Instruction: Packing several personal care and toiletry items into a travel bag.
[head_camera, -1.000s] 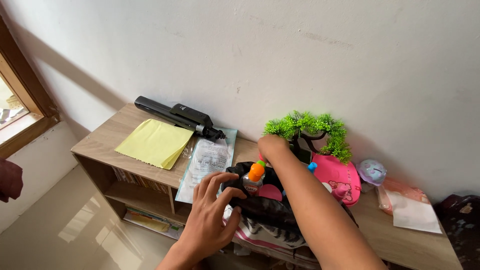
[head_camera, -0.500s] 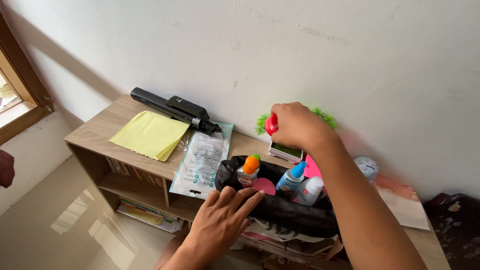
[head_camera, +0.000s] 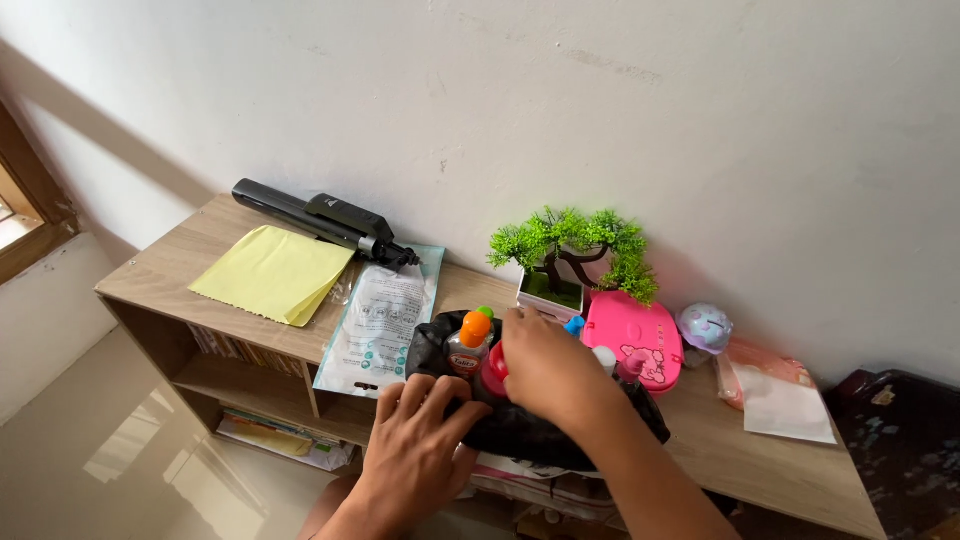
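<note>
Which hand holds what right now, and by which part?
Right hand grips a red-topped item by its top, over the black bag. Left hand presses the bag's near rim.

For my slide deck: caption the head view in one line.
Left hand steadies a black fabric pouch of small bottles on a wooden shelf while right hand lowers a red-capped item inside.

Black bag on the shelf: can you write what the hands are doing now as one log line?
left hand: flat on black bag rim | right hand: holding red-capped thing in bag | orange-capped bottle: upright inside | small green tree: behind bag
</note>
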